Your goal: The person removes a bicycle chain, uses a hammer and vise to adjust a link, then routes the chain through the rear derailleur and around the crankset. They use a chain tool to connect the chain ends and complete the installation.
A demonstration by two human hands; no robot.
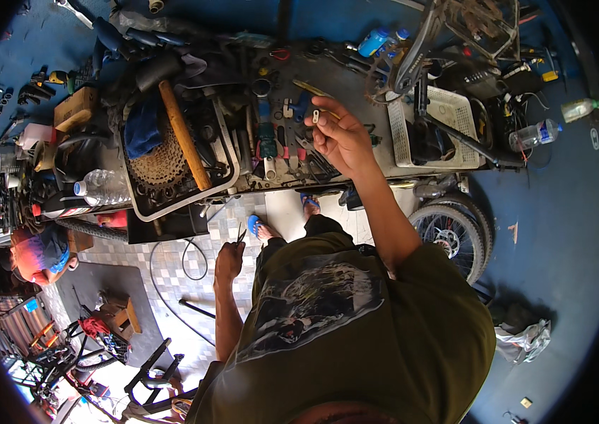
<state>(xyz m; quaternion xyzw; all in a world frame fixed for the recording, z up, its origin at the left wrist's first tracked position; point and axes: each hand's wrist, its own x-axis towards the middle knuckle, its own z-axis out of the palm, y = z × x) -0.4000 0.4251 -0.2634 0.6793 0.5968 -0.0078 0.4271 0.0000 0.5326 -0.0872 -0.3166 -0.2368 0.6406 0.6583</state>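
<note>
Over the workbench [377, 113], my right hand [345, 141] is closed, pinching a small pale oblong piece [316, 116] between thumb and fingertips. Its exact kind is too small to make out. Lower and to the left, in front of the bench edge, my left hand [228, 263] is wrapped round a slim dark pointed tool [241, 237]; its tip sticks up past the fingers and the rest is hidden in the fist. Beneath my right hand lie several hand tools with red and dark handles [291, 145].
Left on the bench, a tray [232, 166] holds a cassette [158, 162], a wooden-handled hammer [183, 134] and a blue cloth [143, 131]. A white basket [448, 102] and a crank arm [412, 67] are at right. Bicycle wheels [451, 237] stand below. Another person [42, 254] crouches far left.
</note>
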